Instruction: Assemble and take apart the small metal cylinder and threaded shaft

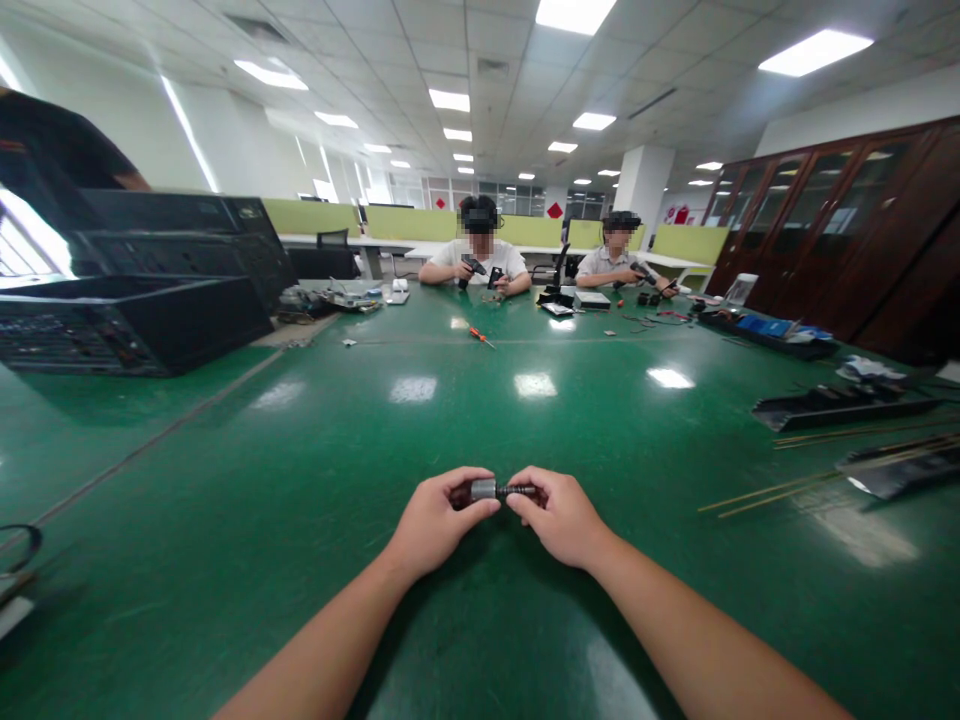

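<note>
My left hand is closed around a short grey metal cylinder, fingers above and thumb below. From the cylinder's right end runs a dark ridged rod, which looks like a thread or a coiled spring. My right hand pinches the far end of this rod. Cylinder and rod lie in one line, roughly level, just over the green tabletop. Whether they are one piece or two fitted together I cannot tell. The fingers hide parts of both ends.
An orange-handled screwdriver lies farther up the table. Black computer cases stand at left. On the right are thin brass-coloured rods and dark trays of parts. Two people sit opposite, holding tools; another person stands at far left.
</note>
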The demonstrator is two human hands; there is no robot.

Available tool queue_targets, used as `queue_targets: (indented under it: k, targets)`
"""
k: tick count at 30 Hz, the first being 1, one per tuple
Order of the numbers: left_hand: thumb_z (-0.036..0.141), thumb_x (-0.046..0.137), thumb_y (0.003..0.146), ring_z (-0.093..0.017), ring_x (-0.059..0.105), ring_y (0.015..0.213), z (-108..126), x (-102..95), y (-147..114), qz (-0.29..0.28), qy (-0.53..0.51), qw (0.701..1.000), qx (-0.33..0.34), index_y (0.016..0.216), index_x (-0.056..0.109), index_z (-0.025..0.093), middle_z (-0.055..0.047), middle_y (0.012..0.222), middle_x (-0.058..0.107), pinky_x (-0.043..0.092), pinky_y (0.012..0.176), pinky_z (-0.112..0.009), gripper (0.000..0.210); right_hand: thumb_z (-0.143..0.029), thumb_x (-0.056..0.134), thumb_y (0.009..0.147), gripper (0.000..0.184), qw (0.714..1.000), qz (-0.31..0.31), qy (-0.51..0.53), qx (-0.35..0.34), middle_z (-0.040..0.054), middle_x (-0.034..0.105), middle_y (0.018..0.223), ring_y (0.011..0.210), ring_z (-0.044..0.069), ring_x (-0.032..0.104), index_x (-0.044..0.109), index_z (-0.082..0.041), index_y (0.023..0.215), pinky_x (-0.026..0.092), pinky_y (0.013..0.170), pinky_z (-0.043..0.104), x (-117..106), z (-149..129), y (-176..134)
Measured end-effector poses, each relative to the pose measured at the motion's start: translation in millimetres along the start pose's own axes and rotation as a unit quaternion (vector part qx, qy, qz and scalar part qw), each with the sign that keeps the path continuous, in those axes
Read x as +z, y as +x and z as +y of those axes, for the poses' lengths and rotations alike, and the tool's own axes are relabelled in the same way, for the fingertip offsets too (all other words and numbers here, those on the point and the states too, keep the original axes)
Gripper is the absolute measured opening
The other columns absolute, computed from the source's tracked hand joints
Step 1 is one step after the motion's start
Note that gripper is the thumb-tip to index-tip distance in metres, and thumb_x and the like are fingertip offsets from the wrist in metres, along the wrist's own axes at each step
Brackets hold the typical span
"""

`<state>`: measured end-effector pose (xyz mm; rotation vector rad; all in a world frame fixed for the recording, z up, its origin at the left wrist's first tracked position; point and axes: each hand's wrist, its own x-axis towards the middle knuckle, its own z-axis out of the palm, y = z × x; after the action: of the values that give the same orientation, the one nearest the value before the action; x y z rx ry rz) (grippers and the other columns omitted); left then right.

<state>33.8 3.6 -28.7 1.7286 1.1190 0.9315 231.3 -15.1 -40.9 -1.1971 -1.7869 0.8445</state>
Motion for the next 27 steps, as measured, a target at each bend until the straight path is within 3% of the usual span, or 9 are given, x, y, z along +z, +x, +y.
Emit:
queue_targets:
  k: [27]
  targets:
    - [0.037, 0.073, 0.074, -0.024, 0.069, 0.089, -2.2, -2.0, 0.8, -0.012, 0.01, 1.0, -0.002, 0.102, 0.068, 0.017, -0.006, 0.096, 0.074, 0.054, 0.086, -0.037, 0.035, -0.026, 0.058, 0.087, 0.014, 1.0, 0.005, -0.021, -0.007, -0.001, 0.064, 0.072, 0.064, 0.013, 0.058, 0.069, -0.021, 0.093, 0.041, 0.059, 0.022, -0.2, -1.9, -1.0]
